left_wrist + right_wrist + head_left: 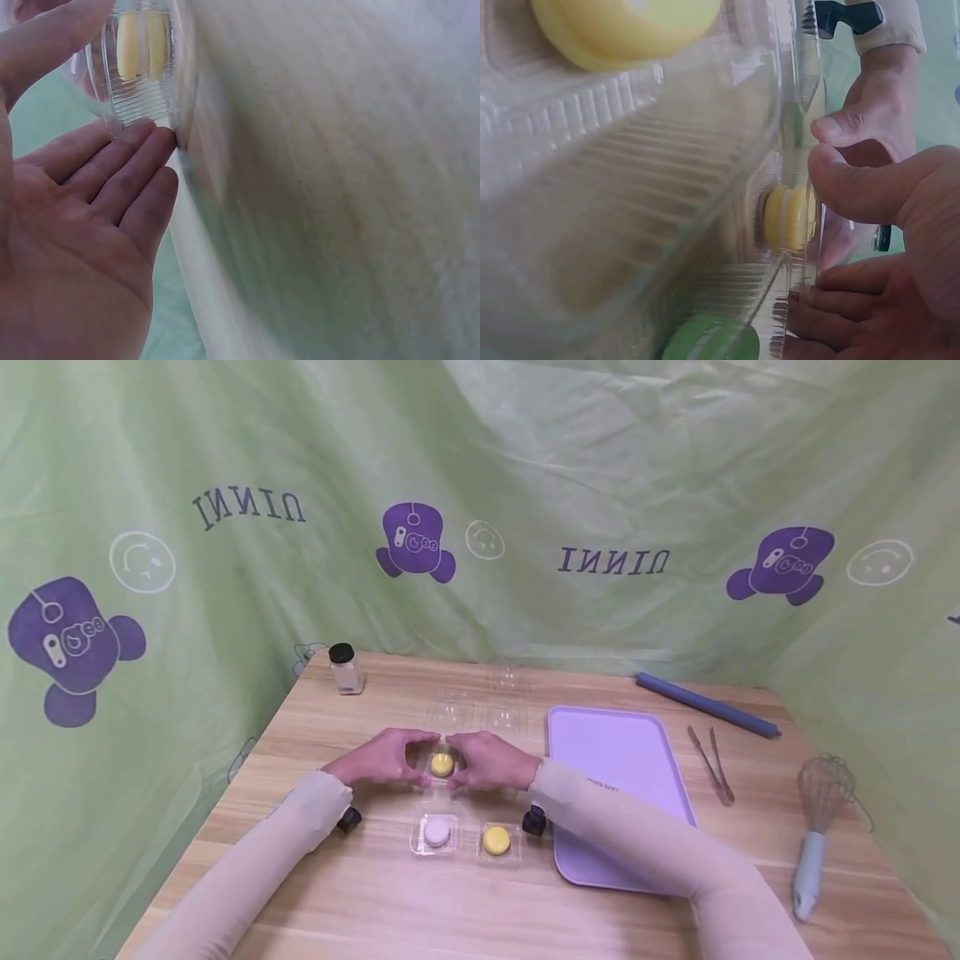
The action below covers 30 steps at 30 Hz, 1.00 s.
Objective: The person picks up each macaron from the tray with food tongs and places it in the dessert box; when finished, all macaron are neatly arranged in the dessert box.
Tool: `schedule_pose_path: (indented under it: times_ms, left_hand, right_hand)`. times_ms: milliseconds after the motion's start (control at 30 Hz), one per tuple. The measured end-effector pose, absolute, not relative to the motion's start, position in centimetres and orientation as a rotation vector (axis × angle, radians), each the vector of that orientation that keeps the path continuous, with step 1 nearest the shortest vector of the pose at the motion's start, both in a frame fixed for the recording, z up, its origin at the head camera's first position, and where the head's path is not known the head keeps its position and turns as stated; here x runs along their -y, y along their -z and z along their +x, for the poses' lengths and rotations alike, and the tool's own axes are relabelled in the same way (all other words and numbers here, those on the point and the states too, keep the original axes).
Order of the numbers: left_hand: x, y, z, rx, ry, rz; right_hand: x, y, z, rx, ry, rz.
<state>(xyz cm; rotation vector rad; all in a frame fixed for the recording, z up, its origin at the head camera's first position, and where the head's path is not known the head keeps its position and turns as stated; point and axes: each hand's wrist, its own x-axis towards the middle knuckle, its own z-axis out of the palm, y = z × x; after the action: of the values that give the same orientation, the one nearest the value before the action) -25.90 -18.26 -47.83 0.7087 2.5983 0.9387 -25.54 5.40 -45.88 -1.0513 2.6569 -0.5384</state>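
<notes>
A small clear plastic box (442, 777) with a yellow macaron (442, 766) inside stands between both hands in the head view. My left hand (381, 757) holds its left side, fingertips at the far edge and thumb at the near one; in the left wrist view the fingers (135, 172) are nearly straight against the ribbed wall. From the right, my right hand (491, 762) grips the same box, thumb (855, 184) and fingers at opposite edges. Closer to me sit two more clear boxes, one with a pale lilac macaron (437, 832), one with a yellow macaron (496, 840).
Partly behind my right arm lies a purple tray (615, 752). Beyond it are tongs (712, 764), a whisk (813, 835) and a blue rolling pin (708, 704). Clear plastic boxes (450, 714) and a black-lidded jar (346, 670) stand farther back. A green macaron (712, 339) shows in the right wrist view.
</notes>
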Motion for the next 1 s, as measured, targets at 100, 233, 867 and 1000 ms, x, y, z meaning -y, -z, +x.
schedule_pose_path:
  times_ms: [100, 233, 867, 1000]
  left_hand:
    - [18.17, 47.91, -25.92, -2.619, -0.916, 0.724]
    - [18.09, 47.9, -25.94, -2.64, -0.896, 0.729]
    - [17.88, 47.48, -25.26, -2.695, -0.843, 0.696]
    - [17.78, 47.57, -25.16, -2.696, -0.83, 0.697]
  right_hand:
    - [-5.31, 45.73, -25.58, -2.643, 0.532, -1.056]
    - [-5.18, 45.66, -25.55, -2.63, 0.536, -1.076]
    - [-4.54, 45.88, -25.28, -2.655, 0.514, -1.011]
    - [-4.55, 45.73, -25.17, -2.638, 0.52, -0.998]
